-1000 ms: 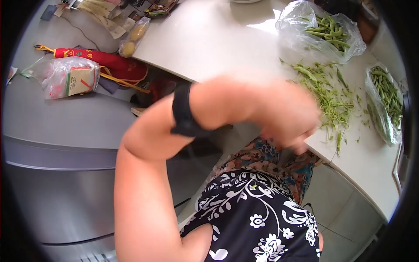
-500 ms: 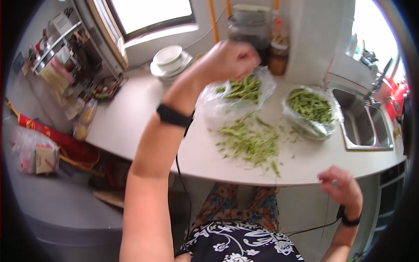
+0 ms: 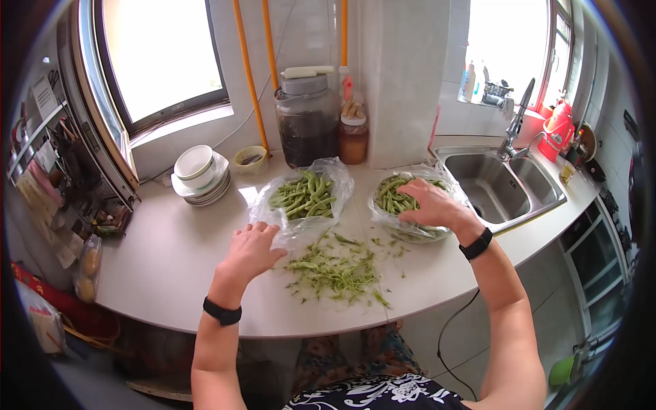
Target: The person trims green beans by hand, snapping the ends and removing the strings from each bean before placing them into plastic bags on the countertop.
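My left hand [image 3: 251, 251] reaches to the near left edge of a clear plastic bag [image 3: 342, 183] of long green bean pods [image 3: 307, 195]. Its thumb is spread from the fingers and nothing shows in it; whether the fingertips touch the plastic I cannot tell. Over a second clear bag [image 3: 420, 234], also filled with green pods [image 3: 393, 195], is my right hand [image 3: 436, 203], thumb and fingers apart at the bag's near right side. A loose heap of green trimmings [image 3: 335, 270] lies on the counter in front of the two bags.
White bowls [image 3: 197, 166] sit on stacked plates [image 3: 205, 195] at the left of the counter [image 3: 178, 266]. Behind the left bag stand a big dark-filled jar [image 3: 306, 123] and a smaller brown jar [image 3: 353, 140]. A steel double sink [image 3: 488, 184] is to the right.
My left hand has come down from above the left bag to its near edge. My right hand has risen from below the counter's front to the right bag. The view has tilted up.
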Available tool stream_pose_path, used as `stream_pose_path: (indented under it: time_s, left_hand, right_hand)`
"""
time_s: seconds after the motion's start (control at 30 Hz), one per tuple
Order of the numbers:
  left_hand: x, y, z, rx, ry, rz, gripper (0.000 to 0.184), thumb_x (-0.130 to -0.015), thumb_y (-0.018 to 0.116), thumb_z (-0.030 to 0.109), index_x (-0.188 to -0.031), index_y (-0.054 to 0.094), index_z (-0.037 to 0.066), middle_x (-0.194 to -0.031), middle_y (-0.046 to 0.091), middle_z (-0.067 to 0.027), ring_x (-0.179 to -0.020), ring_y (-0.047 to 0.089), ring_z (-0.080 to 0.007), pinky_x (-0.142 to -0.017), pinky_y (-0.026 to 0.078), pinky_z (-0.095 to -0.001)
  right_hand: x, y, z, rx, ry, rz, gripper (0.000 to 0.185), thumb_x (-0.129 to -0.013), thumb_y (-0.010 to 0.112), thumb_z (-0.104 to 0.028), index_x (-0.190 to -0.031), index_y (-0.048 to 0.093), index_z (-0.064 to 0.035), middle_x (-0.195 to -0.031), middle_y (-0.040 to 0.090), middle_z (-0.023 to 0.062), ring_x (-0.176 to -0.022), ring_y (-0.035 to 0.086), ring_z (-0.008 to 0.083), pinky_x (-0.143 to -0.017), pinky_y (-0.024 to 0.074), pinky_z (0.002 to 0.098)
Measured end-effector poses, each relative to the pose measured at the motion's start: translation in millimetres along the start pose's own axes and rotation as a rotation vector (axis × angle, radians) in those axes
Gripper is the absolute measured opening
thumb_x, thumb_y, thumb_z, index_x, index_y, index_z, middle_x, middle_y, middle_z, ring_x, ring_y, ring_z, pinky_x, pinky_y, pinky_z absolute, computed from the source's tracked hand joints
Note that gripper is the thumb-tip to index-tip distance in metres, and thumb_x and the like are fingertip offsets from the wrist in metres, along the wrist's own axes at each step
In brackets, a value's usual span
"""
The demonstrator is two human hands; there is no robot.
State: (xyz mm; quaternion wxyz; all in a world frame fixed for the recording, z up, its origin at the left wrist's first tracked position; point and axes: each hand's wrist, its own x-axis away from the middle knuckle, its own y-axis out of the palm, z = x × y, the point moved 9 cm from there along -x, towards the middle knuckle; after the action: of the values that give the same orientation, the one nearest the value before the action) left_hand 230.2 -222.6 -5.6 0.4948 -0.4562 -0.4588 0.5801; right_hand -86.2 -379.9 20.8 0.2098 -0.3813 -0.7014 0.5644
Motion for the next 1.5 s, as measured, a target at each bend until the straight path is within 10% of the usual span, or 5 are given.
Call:
stream_pose_path:
  time_s: [0.17, 0.47, 0.73, 0.93, 1.5]
  left_hand:
    - [-9.2, 14.9, 57.5, -0.146, 0.247, 0.063, 0.049, -0.092, 0.068, 0.023, -0.138, 0.057, 0.011, -0.139, 0.056, -0.0155, -0.135, 0.047, -0.033, -0.111, 0.038, -0.0478]
    - [-39.1, 76.1, 69.0, -0.187, 0.24, -0.194, 0.028, -0.088, 0.059, 0.008, -0.115, 0.068, 0.011, -0.1, 0.07, -0.016, -0.095, 0.07, -0.0386, -0.081, 0.056, -0.0494]
    - [55.1, 29.5, 94.5, -0.158, 0.314, -0.016, 0.03, -0.087, 0.065, 0.007, -0.117, 0.068, 0.009, -0.108, 0.068, -0.0137, -0.105, 0.066, -0.0341, -0.091, 0.052, -0.0462]
    - [100.7, -6.7, 141.4, 0.092, 0.414, 0.219, 0.037, -0.087, 0.074, 0.017, -0.122, 0.065, 0.009, -0.109, 0.067, -0.0103, -0.106, 0.063, -0.0305, -0.095, 0.048, -0.0443]
    - [100.6, 29.4, 122.0, 0.19, 0.377, 0.078, 0.053, -0.089, 0.074, 0.021, -0.137, 0.056, 0.01, -0.141, 0.054, -0.0172, -0.127, 0.054, -0.0366, -0.105, 0.047, -0.0457]
  right_hand:
    - [1.2, 45.4, 6.0, 0.084, -0.039, -0.162, 0.079, -0.077, 0.082, -0.033, -0.146, 0.052, -0.0087, -0.149, 0.048, 0.0165, -0.141, 0.04, 0.0364, -0.117, 0.0371, 0.0423]
    - [36.7, 42.5, -2.2, 0.103, -0.161, -0.195, 0.079, -0.075, 0.081, -0.021, -0.147, 0.05, -0.0122, -0.15, 0.047, 0.015, -0.139, 0.042, 0.0362, -0.115, 0.0408, 0.0431]
    - [92.1, 25.8, -16.4, -0.05, -0.158, -0.118, 0.079, -0.077, 0.081, -0.015, -0.149, 0.048, -0.0145, -0.152, 0.045, 0.0138, -0.138, 0.045, 0.0352, -0.114, 0.0419, 0.0415]
    - [86.0, -12.4, -23.4, -0.162, 0.028, 0.186, 0.025, -0.091, 0.068, -0.031, -0.1, 0.074, -0.0081, -0.096, 0.067, 0.009, -0.094, 0.066, 0.0306, -0.084, 0.0519, 0.0436]
    - [86.9, -24.1, -47.3, -0.726, -0.024, 0.398, 0.012, -0.101, 0.062, -0.009, -0.11, 0.06, -0.0014, -0.084, 0.065, 0.0046, -0.075, 0.064, 0.0106, -0.067, 0.0523, 0.0279]
